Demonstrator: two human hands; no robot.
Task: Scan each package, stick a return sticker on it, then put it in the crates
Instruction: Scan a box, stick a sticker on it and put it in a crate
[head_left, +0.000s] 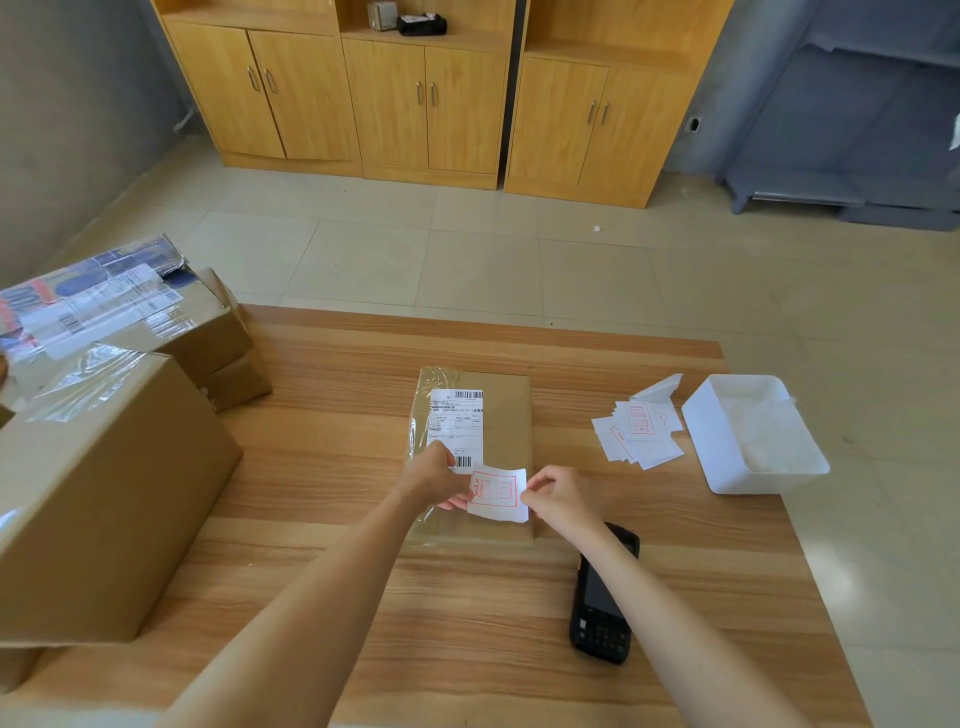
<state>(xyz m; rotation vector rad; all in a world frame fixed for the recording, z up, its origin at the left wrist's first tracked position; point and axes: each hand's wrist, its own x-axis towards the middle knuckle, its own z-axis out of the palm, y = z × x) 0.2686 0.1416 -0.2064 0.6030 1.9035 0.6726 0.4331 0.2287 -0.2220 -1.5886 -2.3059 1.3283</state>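
Brown cardboard, flat and taped under clear film, makes up the package (506, 415) lying at the middle of the wood-grain worktop (332, 374), its white printed shipping label (456, 423) facing up. I see the left hand (435, 480) and the right hand (558, 496) both over the near end of that package, each pinching one side of a white return sticker with a red framed stamp (497, 492); so both grips are clenched on the sticker, left on its left edge, right on its right edge. Whether the backing is already off I cannot tell. The black handheld scanner (602, 603) lies on the worktop just beside the right forearm, so I judge the sticking step is in hand. To do it well, I would lay the sticker on bare cardboard or film below the label, clear of both barcodes, set one edge first, then smooth across to avoid creases. Spare white return stickers (641, 436) lie loose beside a white plastic bin (706, 457) to the right; large brown cardboard boxes (104, 488) stand at the left.
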